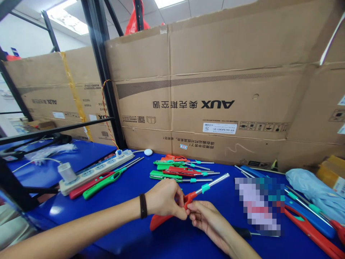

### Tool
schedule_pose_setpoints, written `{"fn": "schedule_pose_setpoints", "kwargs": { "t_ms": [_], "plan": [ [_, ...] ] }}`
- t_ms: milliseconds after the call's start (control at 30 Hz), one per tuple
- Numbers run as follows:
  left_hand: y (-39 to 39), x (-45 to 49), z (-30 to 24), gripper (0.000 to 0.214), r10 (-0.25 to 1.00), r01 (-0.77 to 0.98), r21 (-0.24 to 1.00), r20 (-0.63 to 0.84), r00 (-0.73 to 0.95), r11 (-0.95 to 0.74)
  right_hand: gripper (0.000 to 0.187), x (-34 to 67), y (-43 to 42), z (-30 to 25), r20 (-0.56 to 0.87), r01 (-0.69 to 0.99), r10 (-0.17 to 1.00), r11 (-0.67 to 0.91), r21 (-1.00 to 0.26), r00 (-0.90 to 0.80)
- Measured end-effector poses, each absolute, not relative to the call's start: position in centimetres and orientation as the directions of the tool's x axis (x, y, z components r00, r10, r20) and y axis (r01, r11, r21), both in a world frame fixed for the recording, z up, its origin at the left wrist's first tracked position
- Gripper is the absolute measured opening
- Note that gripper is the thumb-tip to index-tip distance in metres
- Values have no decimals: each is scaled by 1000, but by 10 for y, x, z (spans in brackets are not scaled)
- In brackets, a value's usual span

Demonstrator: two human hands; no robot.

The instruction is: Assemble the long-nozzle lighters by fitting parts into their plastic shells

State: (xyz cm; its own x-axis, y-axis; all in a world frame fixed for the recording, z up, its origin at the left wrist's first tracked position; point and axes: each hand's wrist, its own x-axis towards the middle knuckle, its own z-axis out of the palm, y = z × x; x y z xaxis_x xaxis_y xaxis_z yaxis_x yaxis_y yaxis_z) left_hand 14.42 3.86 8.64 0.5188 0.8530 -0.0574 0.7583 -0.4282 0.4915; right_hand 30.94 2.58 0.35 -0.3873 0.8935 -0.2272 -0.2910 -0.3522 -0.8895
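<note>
A red long-necked lighter (159,222) is held between both hands, slanting up to the right, its silver tube and a small teal piece pointing away from me. My left hand (165,198), with a dark band on the wrist, is closed around the lighter's middle and hides part of it. The fingers of my right hand (206,217) pinch the same lighter close to its trigger opening. Beyond the hands lie several red and green lighters (165,175) in a loose stack. A black-handled screwdriver (242,232) rests partly behind my right forearm.
To the left, a white power strip (95,169) has a plug in it, with a green lighter (101,186) and a red lighter (87,187) alongside. More lighters (309,230) and a pale blue bag (309,185) lie right, near a pixelated patch. Cardboard (215,79) walls the back.
</note>
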Motion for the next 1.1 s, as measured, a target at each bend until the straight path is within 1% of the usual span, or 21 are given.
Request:
{"fn": "schedule_pose_setpoints", "kwargs": {
  "t_ms": [100, 233, 333, 400, 500, 567, 633, 700, 800, 967, 1100],
  "plan": [
    [43, 146, 90, 8, 836, 785, 423, -104, 539, -454, 31, 307, 26, 2, -267, -304, 878, -401, -864, -398],
    [54, 145, 93, 10, 776, 759, 364, -133, 616, -540, 34, 304, 25, -1, -297, -337, 871, -436, -835, -392],
    [62, 145, 97, 14, 696, 697, 361, -157, 701, -620, 37, 300, 23, -3, -312, -364, 868, -454, -813, -386],
    [66, 145, 100, 14, 663, 674, 383, -185, 726, -631, 38, 299, 23, -4, -322, -381, 868, -463, -800, -379],
    [70, 146, 103, 14, 681, 702, 418, -230, 695, -576, 36, 298, 24, -4, -331, -408, 870, -470, -783, -366],
    [72, 146, 103, 13, 688, 710, 482, -263, 677, -514, 34, 298, 24, -3, -338, -425, 870, -475, -770, -359],
    [75, 144, 102, 11, 666, 689, 564, -299, 684, -455, 33, 299, 24, -2, -347, -445, 870, -481, -756, -351],
    [77, 143, 98, 9, 642, 673, 621, -332, 691, -403, 34, 298, 21, -1, -361, -464, 867, -491, -737, -344],
    [79, 141, 90, 10, 613, 672, 656, -384, 690, -344, 35, 296, 16, -1, -395, -486, 854, -518, -704, -337],
    [81, 143, 68, 15, 551, 655, 730, -472, 688, -192, 33, 295, 6, -4, -461, -506, 826, -563, -653, -325],
    [87, 145, 45, 21, 497, 637, 766, -521, 694, -87, 33, 297, 3, -3, -489, -531, 821, -566, -631, -294]
  ]
}}
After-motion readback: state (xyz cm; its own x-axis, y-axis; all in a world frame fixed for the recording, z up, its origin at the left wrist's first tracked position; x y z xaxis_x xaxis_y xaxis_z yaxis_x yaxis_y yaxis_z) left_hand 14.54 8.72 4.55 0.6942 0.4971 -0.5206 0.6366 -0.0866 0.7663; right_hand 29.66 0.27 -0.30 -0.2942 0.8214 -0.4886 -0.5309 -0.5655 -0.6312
